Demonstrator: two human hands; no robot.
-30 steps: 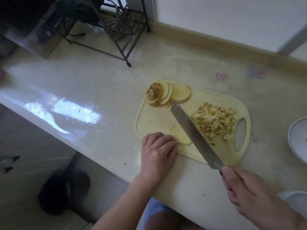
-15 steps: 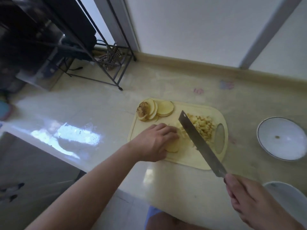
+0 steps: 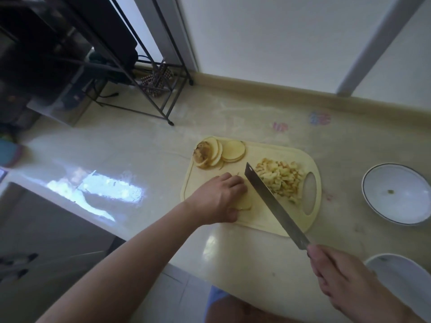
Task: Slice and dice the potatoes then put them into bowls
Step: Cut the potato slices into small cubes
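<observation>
Head cam: left hand [image 3: 218,200] curls its fingers down over a potato slice [image 3: 245,202] near the middle of the cutting board [image 3: 258,150], holding it flat; slice pokes out just right of the fingertips. Right hand [image 3: 345,280] wraps round the handle of a long knife [image 3: 275,206], handle itself hidden in the fist. Blade runs up-left from that grip across the board's near edge, tip just right of the left hand's knuckles; can't tell if the edge touches the slice. Diced potato [image 3: 281,180] piled right of the blade, beside the board's handle hole. Stack of slices w/ a skin-on end piece [image 3: 218,152] beyond the left hand. 1 white bowl [image 3: 396,194] on the counter [image 3: 140,145] beyond the right hand, a 2nd bowl [image 3: 401,273] just right of it.
</observation>
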